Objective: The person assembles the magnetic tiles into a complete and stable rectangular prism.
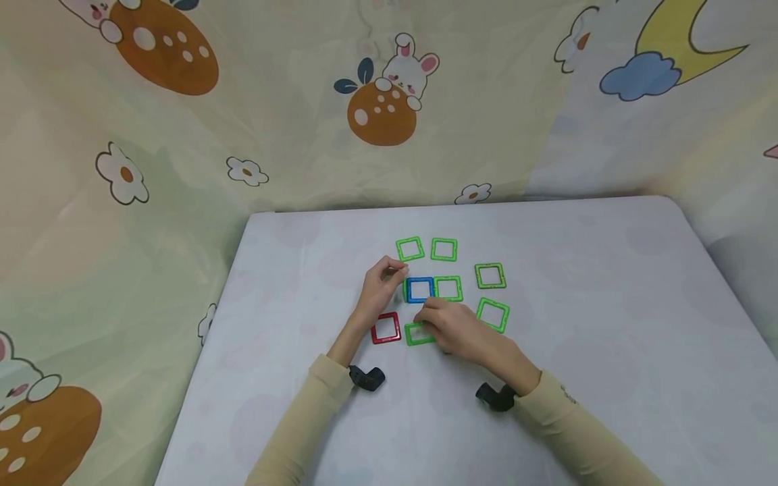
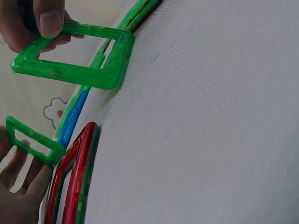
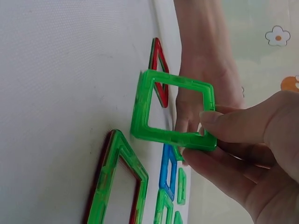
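My left hand (image 1: 378, 287) pinches a green square frame (image 2: 37, 136) by its edge, just left of a blue square frame (image 1: 420, 279). My right hand (image 1: 458, 331) pinches another green square frame (image 3: 141, 105) between thumb and fingers. In the right wrist view that frame is tilted and raised from the table. A green square (image 1: 460, 289) lies against the blue one's right side. The red square frame (image 1: 385, 340) is on the table beside my left wrist; the left wrist view shows a green layer along its edge.
Two green squares, a left one (image 1: 410, 258) and a right one (image 1: 444, 258), lie farther back. Two more, an upper one (image 1: 489, 286) and a lower one (image 1: 503, 317), sit to the right. A patterned cloth (image 1: 292, 121) hangs behind the white table (image 1: 608, 304).
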